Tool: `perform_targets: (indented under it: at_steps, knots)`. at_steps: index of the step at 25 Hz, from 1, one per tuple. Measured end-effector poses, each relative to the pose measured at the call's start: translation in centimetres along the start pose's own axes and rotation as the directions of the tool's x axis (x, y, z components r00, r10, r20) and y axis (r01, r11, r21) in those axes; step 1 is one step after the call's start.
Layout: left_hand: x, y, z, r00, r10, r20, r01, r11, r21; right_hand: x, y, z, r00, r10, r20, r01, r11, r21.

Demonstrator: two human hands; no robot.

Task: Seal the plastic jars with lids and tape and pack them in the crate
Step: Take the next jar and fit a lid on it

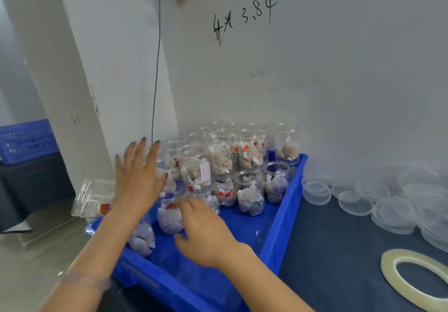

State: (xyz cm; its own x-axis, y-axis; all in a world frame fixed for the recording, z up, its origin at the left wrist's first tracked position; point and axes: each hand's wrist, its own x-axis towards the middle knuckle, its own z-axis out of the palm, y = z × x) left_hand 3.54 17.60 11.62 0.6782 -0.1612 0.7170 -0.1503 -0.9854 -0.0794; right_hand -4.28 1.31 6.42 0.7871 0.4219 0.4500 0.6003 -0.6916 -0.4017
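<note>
reaching into the blue tray (286,202), we spread our left hand (138,176) wide over the open plastic jars (249,190); our right hand (206,229) curls by a near jar (169,218), grip unclear. light, slick, squashable, we judge: grasp its sides.

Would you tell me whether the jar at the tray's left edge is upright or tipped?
Tipped over: the jar lies on its side at the blue tray's left rim, its lidless mouth facing left.
</note>
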Motion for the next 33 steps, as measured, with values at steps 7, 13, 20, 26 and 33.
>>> perform_targets:
  at_steps: [7, 13, 20, 26, 33]
  knots:
    - [5.5, 4.2, 4.3, 0.97, 0.193, 0.147, -0.193, 0.981, -0.018, 10.0, 4.1, -4.7, 0.978, 0.18, -0.107, -0.202, 0.946, -0.256]
    - [3.5, 7.1, 0.4, 0.991, -0.046, 0.127, 0.095, 0.905, -0.414, 8.3, 5.5, -4.4, 0.977, 0.163, -0.135, -0.185, 0.967, -0.173]
    - [-3.1, 17.4, -8.6, 0.969, 0.175, -0.174, -0.244, 0.79, -0.563, -4.6, 6.3, -7.4, 0.705, 0.105, -0.701, -0.008, 0.99, 0.14]
    - [-9.8, 28.1, -5.2, 0.939, 0.319, 0.132, -0.137, 0.694, -0.707, -17.5, 11.9, -7.0, 0.664, 0.503, -0.553, -0.292, 0.856, 0.427]
    - [-10.9, 32.0, 3.2, 0.978, 0.208, 0.031, -0.006, 0.176, -0.984, -21.1, 17.1, -7.2, 0.572, 0.656, -0.493, -0.419, 0.75, 0.511]
